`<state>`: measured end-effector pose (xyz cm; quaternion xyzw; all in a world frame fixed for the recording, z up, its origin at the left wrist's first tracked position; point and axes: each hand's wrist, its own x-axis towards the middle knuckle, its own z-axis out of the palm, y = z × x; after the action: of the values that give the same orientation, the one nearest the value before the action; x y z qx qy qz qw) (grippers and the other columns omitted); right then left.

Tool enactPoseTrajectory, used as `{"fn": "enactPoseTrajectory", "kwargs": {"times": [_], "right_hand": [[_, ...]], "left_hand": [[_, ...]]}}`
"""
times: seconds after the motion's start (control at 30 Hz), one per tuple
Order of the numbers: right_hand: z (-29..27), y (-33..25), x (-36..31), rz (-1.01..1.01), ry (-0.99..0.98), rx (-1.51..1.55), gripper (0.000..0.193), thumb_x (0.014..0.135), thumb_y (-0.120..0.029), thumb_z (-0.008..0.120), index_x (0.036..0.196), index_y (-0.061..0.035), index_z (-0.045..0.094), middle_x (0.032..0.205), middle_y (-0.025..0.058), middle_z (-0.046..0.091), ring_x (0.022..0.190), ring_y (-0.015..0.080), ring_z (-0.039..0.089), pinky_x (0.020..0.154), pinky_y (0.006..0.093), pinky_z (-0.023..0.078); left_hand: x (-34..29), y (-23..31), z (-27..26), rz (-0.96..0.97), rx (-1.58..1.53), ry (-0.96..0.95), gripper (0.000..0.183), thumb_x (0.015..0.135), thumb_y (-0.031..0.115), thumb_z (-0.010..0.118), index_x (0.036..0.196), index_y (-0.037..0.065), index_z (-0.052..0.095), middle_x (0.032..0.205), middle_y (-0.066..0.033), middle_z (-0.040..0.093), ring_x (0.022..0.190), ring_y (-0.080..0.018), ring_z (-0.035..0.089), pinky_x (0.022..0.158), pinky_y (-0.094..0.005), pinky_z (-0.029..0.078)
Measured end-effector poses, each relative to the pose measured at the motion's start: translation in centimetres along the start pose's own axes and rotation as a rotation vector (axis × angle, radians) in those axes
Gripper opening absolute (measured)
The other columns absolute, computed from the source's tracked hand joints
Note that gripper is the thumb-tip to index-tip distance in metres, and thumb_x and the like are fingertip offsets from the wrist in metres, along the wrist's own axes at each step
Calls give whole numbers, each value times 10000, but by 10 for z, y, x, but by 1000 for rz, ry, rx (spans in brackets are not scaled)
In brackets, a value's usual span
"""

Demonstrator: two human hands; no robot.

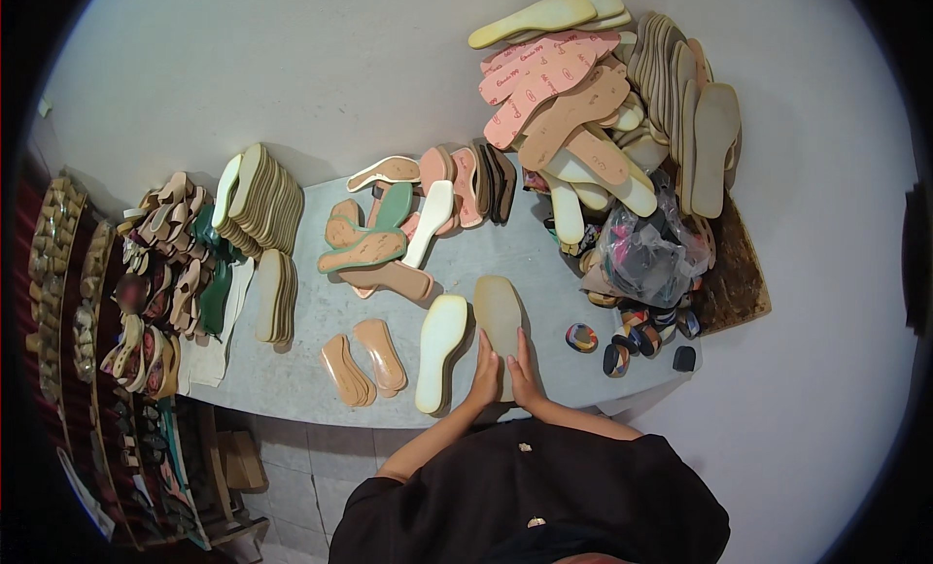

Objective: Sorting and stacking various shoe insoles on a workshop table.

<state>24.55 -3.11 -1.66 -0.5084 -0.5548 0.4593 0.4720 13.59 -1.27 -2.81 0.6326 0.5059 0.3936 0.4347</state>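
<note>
My left hand (487, 377) and my right hand (526, 375) lie along the two sides of a tan shoe insole (500, 307) at the table's near edge. Their fingers are stretched out and point away from me, touching its edges. Whether more insoles lie beneath it I cannot tell. Just left of my left hand, a cream-white insole (442, 345) rests on the table. Farther left sit two small stacks of glossy tan half-insole pieces, a left stack (346, 372) and a right stack (380, 356).
A grey table (389, 418) holds loose insoles (374, 251), upright insole stacks (262, 195), and a high insole pile (583, 107) at back right. Below that are a plastic bag (651, 253) and rolled colourful straps (637, 336). Sandals (175, 214) and shelves (92, 311) stand left.
</note>
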Motion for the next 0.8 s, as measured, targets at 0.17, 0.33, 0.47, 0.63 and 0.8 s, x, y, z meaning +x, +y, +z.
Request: {"fn": "enactPoseTrajectory", "kwargs": {"times": [0.17, 0.33, 0.47, 0.63, 0.8], "right_hand": [[-12, 1, 3, -56, 67, -155, 622, 905, -239, 368, 1396, 21, 89, 1456, 199, 101, 1356, 322, 64, 1090, 405, 69], [-38, -39, 59, -253, 391, -211, 527, 871, -193, 461, 1312, 22, 269, 1333, 216, 257, 1256, 347, 234, 1048, 425, 167], [-67, -90, 93, -423, 490, -262, 462, 803, -101, 541, 1219, 7, 372, 1273, 213, 302, 1202, 338, 292, 1019, 425, 222], [-92, -115, 86, -474, 531, -284, 406, 768, -89, 566, 1151, -20, 447, 1231, 199, 350, 1165, 336, 330, 990, 423, 263], [-118, -94, 64, -402, 581, -353, 363, 728, -51, 565, 1083, -18, 492, 1172, 176, 403, 1118, 328, 375, 973, 408, 287]], "left_hand": [[2, 16, -4, 102, 261, 112, 586, 940, 226, 333, 1388, -53, 80, 1438, -293, 4, 1330, -450, -13, 1073, -471, 24], [53, 72, -24, 270, 498, 122, 566, 838, 258, 511, 1350, 91, 335, 1426, -256, 160, 1304, -483, 103, 1003, -624, 83], [135, 120, -40, 469, 680, 149, 542, 754, 196, 589, 1268, 120, 432, 1419, -160, 262, 1314, -357, 223, 993, -622, 145], [247, 158, -54, 528, 868, 419, 643, 678, 97, 612, 1286, 137, 408, 1359, -143, 345, 1264, -337, 321, 954, -623, 233], [305, 156, -66, 592, 1143, 427, 720, 687, 109, 627, 1338, 131, 321, 1357, -161, 350, 1271, -321, 320, 968, -598, 254]]}}
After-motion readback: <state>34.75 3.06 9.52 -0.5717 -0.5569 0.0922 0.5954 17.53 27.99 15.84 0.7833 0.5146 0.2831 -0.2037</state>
